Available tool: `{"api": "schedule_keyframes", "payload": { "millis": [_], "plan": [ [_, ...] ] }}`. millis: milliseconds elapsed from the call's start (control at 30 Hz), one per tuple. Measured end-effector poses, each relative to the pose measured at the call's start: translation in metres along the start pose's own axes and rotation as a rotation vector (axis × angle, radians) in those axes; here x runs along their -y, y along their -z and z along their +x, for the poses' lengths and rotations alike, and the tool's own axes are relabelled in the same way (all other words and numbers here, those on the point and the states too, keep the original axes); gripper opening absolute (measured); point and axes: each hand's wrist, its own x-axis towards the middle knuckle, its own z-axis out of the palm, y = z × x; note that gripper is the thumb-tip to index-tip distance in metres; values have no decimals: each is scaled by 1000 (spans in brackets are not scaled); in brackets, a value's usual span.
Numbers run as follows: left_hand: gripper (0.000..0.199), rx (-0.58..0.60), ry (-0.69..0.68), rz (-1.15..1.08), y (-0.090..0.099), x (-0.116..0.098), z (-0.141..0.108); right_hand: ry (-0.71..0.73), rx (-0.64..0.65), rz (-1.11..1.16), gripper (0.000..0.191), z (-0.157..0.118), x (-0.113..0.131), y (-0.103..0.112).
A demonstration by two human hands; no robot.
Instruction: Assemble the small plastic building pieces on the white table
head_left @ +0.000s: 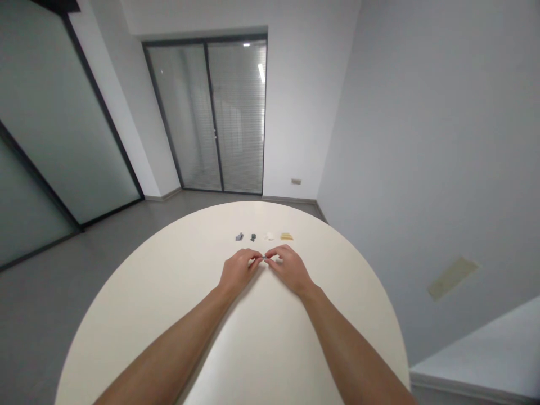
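Observation:
My left hand [242, 269] and my right hand [290, 268] meet near the middle of the white round table [169, 309]. Between their fingertips is a tiny dark grey piece [264, 257], pinched from both sides; its kind is too small to make out. Just beyond the hands, small groups of pieces lie in a row: grey pieces [239, 237] at the left, dark grey pieces [253, 237] beside them, white pieces [269, 237], then yellowish pieces [287, 237] at the right.
The table's curved far edge [248, 202] lies beyond the row of pieces. A grey wall [422, 169] rises close on the right. Glass doors [211, 112] stand at the back, and frosted panels [54, 112] on the left.

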Motion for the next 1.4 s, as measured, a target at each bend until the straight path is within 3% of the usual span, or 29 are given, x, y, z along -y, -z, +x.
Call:
{"api": "schedule_keyframes", "payload": {
  "millis": [600,1400],
  "plan": [
    [17,-41,-45,-21,-3,4,0,-25,-2,-24,9,0,-6,-2],
    [24,-2,-16,3,1,-2,-1,-25,5,-1,5,0,1,0]
  ]
}}
